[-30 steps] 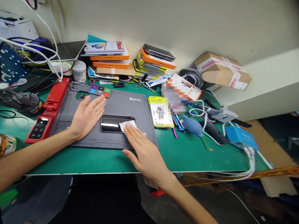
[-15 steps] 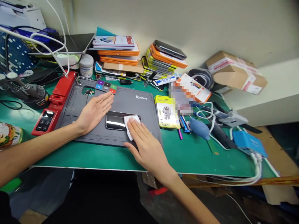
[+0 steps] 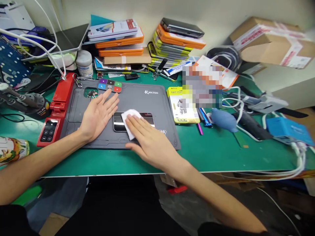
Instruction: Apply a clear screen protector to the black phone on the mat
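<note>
White cloth [image 3: 129, 131] lies beneath the flat fingers of the right hand [image 3: 152, 141], across the upturned screen of a phone [image 3: 118, 122], so wiping looks under way rather than finished. 2 stretches of bare screen show: left of these fingertips, and beyond the fingers on their far right side. Whether those parts are clean cannot be told; the covered strip beneath the fingers seems left to check.

The phone rests on a grey mat [image 3: 137, 98], partly under the right fingers and to the right of the left hand [image 3: 97, 116]. Its long axis runs left to right, roughly along the near table edge; which end is its top cannot be told. The right fingers are nearly straight, thumb spread, pinning the cloth without pinching it. The left fingers are extended and loosely spread, holding nothing.
</note>
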`<action>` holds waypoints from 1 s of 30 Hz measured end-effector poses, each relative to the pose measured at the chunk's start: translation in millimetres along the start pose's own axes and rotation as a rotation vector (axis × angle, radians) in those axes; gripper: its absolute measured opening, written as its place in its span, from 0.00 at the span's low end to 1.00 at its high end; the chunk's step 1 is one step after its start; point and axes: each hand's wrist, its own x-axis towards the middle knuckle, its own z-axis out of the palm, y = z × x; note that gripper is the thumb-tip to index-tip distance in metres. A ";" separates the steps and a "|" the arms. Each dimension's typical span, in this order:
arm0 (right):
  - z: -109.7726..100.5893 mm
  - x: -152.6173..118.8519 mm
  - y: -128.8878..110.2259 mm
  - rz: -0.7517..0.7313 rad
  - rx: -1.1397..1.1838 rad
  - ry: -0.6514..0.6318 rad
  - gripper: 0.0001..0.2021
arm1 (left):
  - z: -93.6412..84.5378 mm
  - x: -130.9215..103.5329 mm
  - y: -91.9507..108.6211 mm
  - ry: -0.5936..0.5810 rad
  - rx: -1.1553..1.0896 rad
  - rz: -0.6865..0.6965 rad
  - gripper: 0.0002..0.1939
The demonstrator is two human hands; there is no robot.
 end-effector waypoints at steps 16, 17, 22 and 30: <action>13.6 6.3 -30.5 -0.064 0.040 0.096 0.45 | -4.3 1.4 3.1 -0.022 0.149 0.055 0.37; 14.1 8.1 -32.7 -0.066 0.033 0.096 0.45 | -4.0 1.3 3.4 -0.023 0.143 0.054 0.37; 12.2 50.7 -23.8 -0.046 0.017 0.066 0.42 | -0.5 -0.2 6.1 0.036 0.150 0.099 0.38; 20.5 13.5 -49.6 -0.047 -0.007 0.137 0.42 | -5.1 -0.3 5.4 -0.006 0.300 0.143 0.38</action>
